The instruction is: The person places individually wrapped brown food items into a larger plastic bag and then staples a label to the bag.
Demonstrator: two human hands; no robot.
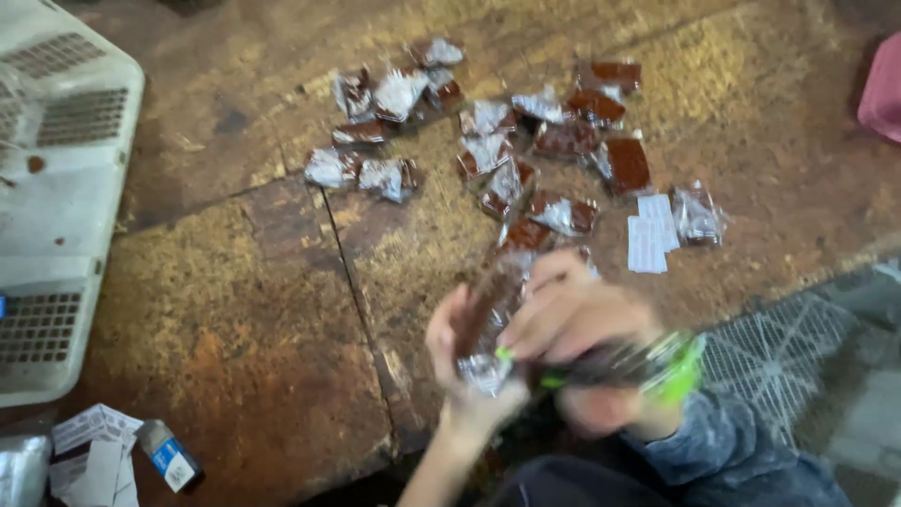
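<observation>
Packet in hand: clear-wrapped brown packet [485,329], low centre of the head view, above the worn table [235,310].
Left hand [469,361]: fingers closed around the packet.
Right hand [577,314]: blurred, fingertips pinching the same packet.
Nearby: scattered packets [497,141] farther up; white crate [56,188] at left.

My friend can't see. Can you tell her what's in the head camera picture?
Two blurred hands, left and right, hold a clear packet of something brown over a worn brown surface. More packets lie scattered beyond them, with a white crate at left.
</observation>
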